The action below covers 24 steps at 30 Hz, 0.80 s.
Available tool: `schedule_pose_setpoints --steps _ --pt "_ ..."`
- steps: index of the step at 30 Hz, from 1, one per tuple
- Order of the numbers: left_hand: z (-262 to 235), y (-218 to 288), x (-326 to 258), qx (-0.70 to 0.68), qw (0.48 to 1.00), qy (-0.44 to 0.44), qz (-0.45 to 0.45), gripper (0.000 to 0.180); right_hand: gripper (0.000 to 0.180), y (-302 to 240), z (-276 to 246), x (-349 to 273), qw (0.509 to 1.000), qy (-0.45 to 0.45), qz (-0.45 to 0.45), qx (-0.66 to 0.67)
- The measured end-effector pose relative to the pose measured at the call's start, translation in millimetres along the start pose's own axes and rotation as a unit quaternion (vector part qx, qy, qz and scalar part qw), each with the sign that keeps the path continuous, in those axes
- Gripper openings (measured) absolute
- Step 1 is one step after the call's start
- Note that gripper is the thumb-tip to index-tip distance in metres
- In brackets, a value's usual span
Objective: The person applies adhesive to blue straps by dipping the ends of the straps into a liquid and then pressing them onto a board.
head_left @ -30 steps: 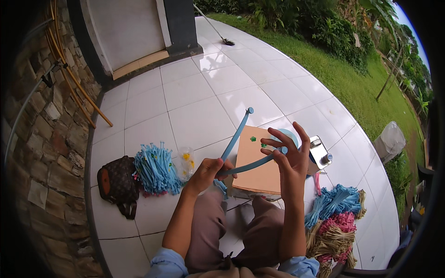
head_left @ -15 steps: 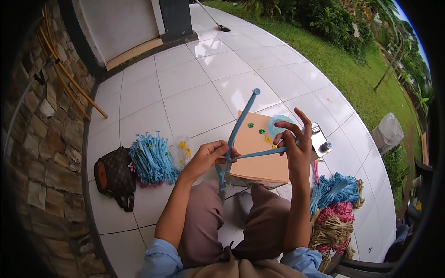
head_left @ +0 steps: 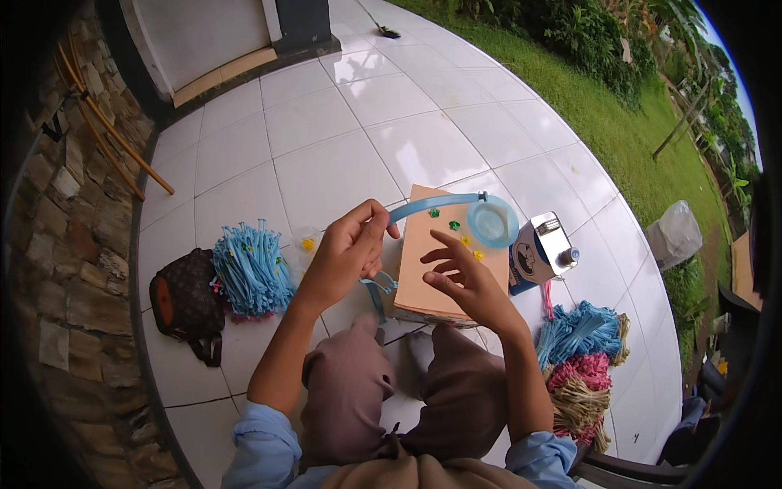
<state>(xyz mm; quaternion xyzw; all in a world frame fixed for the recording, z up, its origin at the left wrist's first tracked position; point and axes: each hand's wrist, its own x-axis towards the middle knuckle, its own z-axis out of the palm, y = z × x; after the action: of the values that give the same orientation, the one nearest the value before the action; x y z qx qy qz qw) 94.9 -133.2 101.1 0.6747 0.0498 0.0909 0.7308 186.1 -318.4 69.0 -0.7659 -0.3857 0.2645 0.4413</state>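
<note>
My left hand [head_left: 346,253] is closed around a light blue, flat strap [head_left: 436,200] with a small disc at its far end. The strap arches to the right above the far part of a peach-coloured board [head_left: 417,269] on top of a box. More blue ends hang below the left hand. My right hand [head_left: 464,285], fingers apart and holding nothing, hovers over the board's right side. Small green flower-like pieces [head_left: 454,226] and yellow ones [head_left: 477,255] lie on the board near it. A round, light blue dish [head_left: 493,222] sits at the far right corner.
At the left, a bundle of blue straps [head_left: 254,269] stands beside a dark brown bag [head_left: 187,293]. A metal can [head_left: 554,244] is right of the box. Further right lie blue [head_left: 580,334], pink and beige [head_left: 580,399] bundles. A stone wall [head_left: 73,310] runs along the left.
My right hand has let go of the strap's end and come down over the board. My left hand has tilted, swinging the upright strap over to the right.
</note>
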Motion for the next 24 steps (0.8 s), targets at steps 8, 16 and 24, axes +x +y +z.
schedule_pose_setpoints --steps 8,16,24 --pt "-3 -44 24 0.119 0.983 -0.096 -0.103 0.024 0.053 33 -25 14 0.851 0.235 -0.044 0.468" --pt "-2 -127 54 0.056 0.973 -0.116 -0.189 0.032 0.044 99 -34 42 0.893 0.329 -0.011 0.307" --pt "14 -174 76 -0.140 0.975 0.016 -0.174 0.031 0.036 154 -16 35 0.922 0.371 0.052 -0.095"
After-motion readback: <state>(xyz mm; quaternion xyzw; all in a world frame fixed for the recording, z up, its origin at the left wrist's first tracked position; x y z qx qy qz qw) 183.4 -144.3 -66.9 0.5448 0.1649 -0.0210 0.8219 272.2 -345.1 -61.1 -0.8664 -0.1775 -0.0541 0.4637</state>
